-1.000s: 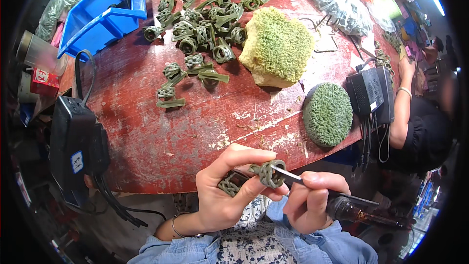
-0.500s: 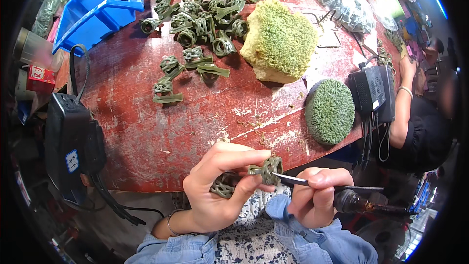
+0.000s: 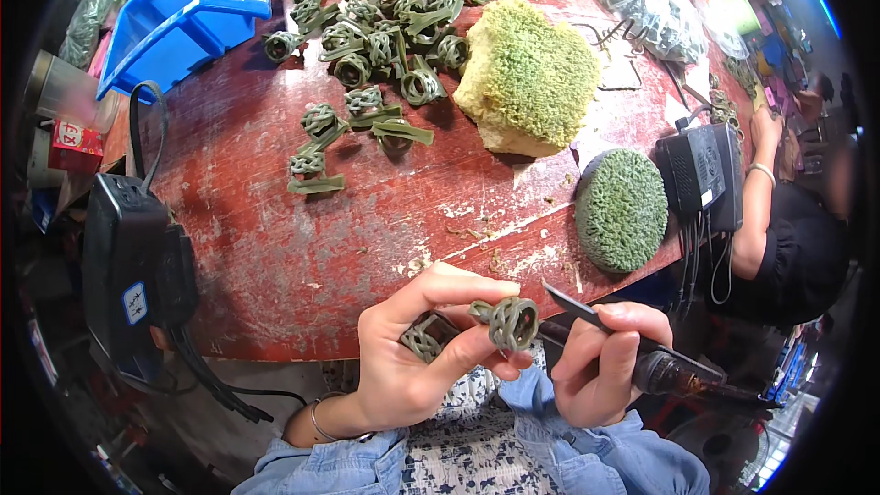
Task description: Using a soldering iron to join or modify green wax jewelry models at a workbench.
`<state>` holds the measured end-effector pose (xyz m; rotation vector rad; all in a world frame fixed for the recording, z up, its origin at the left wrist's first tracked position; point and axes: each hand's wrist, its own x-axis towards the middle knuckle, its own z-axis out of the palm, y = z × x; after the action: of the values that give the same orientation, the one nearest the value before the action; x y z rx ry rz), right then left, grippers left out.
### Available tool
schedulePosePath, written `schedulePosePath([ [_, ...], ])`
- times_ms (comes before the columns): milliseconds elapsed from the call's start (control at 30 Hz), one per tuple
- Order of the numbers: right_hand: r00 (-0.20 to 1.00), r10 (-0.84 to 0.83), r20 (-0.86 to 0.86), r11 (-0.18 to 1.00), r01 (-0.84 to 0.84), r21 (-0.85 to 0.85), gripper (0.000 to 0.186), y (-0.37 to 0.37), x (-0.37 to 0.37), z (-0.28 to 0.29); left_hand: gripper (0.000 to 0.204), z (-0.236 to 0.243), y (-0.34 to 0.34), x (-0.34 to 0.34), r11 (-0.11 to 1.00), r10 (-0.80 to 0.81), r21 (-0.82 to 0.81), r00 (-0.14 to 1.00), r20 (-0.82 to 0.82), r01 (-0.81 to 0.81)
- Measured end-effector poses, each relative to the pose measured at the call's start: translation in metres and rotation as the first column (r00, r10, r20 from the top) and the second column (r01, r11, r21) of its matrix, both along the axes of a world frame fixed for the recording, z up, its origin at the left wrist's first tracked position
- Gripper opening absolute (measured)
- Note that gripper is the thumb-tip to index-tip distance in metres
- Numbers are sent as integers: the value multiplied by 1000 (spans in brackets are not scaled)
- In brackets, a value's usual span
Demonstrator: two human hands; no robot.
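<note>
A small green woven knot of flat strip [image 3: 507, 321] sits pinched between the thumb and fingers of the left hand [image 3: 412, 362], held just off the near edge of the worn red wooden table [image 3: 302, 247]. A second knot [image 3: 423, 341] is tucked in the same palm. The right hand [image 3: 600, 362] is closed around a dark pen-shaped corded tool [image 3: 642, 357], its metal tip just beside the knot. If that tip runs hot, a slip could mar the weave or catch a finger.

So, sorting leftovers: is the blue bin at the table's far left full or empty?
Cannot tell: the blue bin lies tilted, its inside mostly hidden.
</note>
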<state>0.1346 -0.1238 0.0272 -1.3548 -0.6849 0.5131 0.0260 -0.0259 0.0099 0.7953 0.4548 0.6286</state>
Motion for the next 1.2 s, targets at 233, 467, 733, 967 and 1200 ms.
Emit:
schedulePosePath([
  [233, 995, -1, 95, 999, 5, -44, 29, 0, -1, 2, 31, 2, -1, 1, 999, -4, -36, 1000, -12, 4],
  [467, 998, -17, 63, 1000, 18, -18, 26, 2, -4, 2, 28, 3, -2, -2, 983, 84, 176, 989, -122, -62],
  [733, 1000, -20, 3, 994, 20, -107, 21, -1, 0, 0, 34, 0, 1, -13, 766, 317, 633, 921, -225, -109],
  [967, 951, 120, -285, 924, -212, -317, 23, 9, 6, 20, 38, 3, 1, -16, 669, 413, 730, 886, -213, -136],
  [1200, 866, 271, -420, 840, -425, -336, 29, 9, 7, 26, 36, 3, 7, -14, 527, 419, 844, 894, -155, -100],
])
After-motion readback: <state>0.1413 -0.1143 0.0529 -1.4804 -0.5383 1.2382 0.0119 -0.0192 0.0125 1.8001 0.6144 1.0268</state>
